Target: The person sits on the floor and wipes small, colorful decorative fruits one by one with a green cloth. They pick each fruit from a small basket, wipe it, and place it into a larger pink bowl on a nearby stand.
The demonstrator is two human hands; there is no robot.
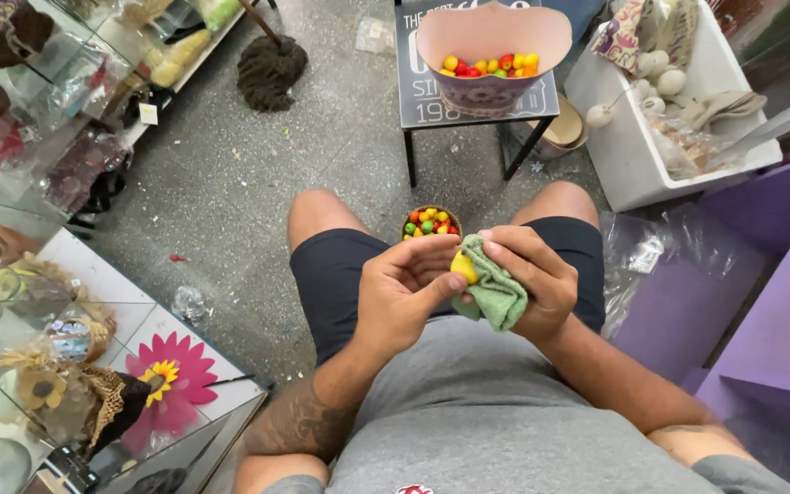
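My left hand (404,293) pinches a small yellow ball (462,266) between thumb and fingers, over my lap. My right hand (532,274) grips a green cloth (496,295) pressed against that ball. Between my knees on the floor stands a small brown bowl (432,222) filled with several coloured balls. Farther off, a large pink scalloped bowl (494,55) with more coloured balls rests on a small dark stool (475,105).
A white box (637,151) of pale ornaments sits at the right, purple furniture (761,302) beside it. Glass shelves (38,183) with craft items and a pink paper flower (171,375) line the left. A mop head (270,69) lies on the speckled floor.
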